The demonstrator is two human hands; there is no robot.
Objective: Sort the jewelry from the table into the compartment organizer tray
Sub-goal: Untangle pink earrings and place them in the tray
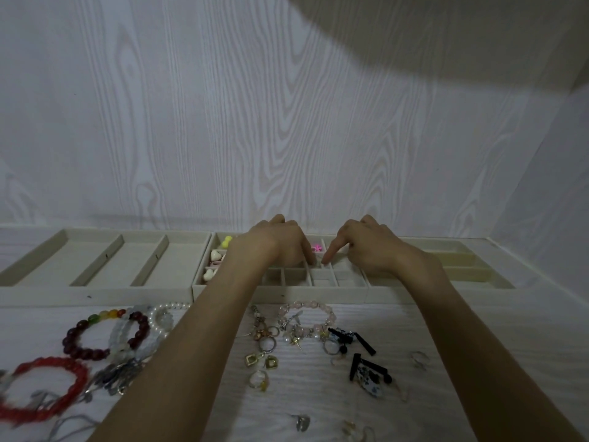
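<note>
Both hands down in the small-grid tray [280, 290]; left hand [280, 242] and right hand [366, 247] grip unclear tbh. Pink bead bracelet [310, 317] just behind them: light, floppy, pinch the strand w/ fingertips.

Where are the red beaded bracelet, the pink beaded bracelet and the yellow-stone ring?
red beaded bracelet [81, 373]: head view, upper right arc.
pink beaded bracelet [310, 304]: head view, far arc of beads.
yellow-stone ring [259, 379]: head view, band.
</note>
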